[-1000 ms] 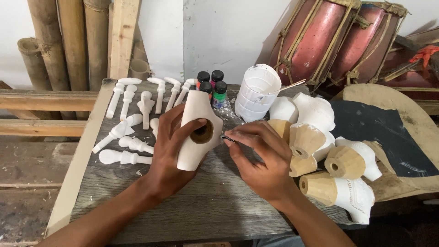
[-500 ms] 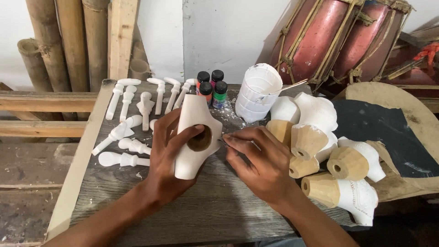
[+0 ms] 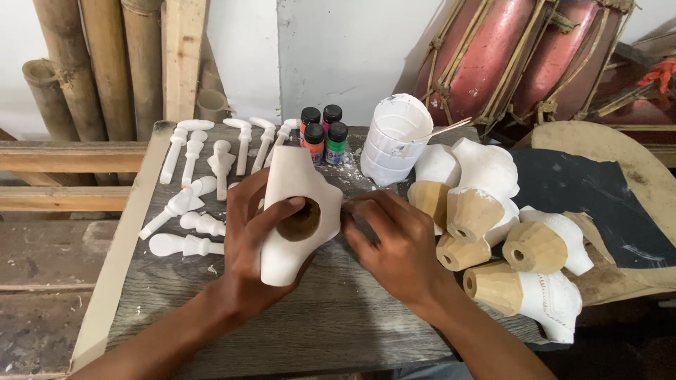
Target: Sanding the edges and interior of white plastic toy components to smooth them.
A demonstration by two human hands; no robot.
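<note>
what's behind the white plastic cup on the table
Behind the white cup a plain white wall shows, with red drums to its right. The table edge directly behind it is covered by the cup.

My worktop [image 3: 352, 331] is a rough grey wooden board with a pale strip along its left edge, set against a white wall [image 3: 338, 49]. Bamboo poles [image 3: 105, 63] lean in the left corner above wooden rails [image 3: 63, 158], and two red rope-laced drums [image 3: 521, 56] rest at the right.

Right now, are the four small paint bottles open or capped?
Capped. Each of the paint bottles on the wooden table carries a black cap.
</note>
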